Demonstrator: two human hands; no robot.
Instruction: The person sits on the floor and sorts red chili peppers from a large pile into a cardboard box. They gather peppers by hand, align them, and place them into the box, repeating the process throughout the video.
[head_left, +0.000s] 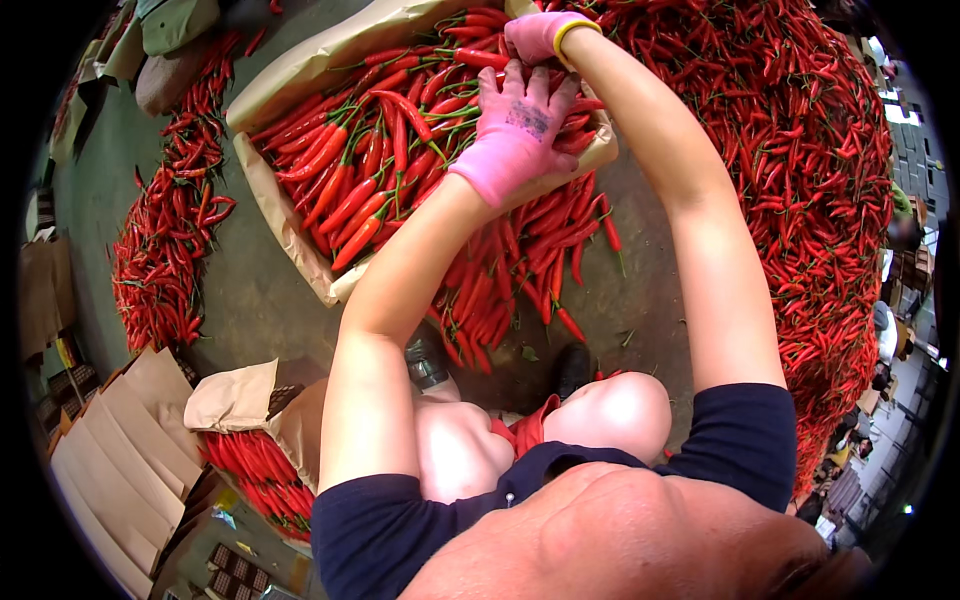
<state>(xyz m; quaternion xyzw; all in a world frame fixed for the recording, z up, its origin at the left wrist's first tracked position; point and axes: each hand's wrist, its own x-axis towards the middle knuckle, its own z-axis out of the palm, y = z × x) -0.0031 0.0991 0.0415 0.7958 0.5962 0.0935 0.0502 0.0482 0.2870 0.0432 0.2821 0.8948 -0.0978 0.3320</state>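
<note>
A carton lined with brown paper (289, 217), filled with long red chilli peppers (352, 187), sits on the floor before me. My left hand (521, 124), in a pink glove with dark print on its back, lies palm down on the chillies near the carton's right side. Its fingers are spread. Just beyond it, my right hand (544, 37), in a pink glove with a yellow cuff, is bent over the carton's far right corner. Its fingertips are hidden, so I cannot tell whether they grip anything.
Loose chillies (487, 300) lie between the carton and my shoes. A large chilli heap (810, 187) spreads on the right, with a smaller pile (165, 262) at left. Another paper-lined carton of chillies (259, 472) stands by my left side, near stacked brown paper sheets (127, 465).
</note>
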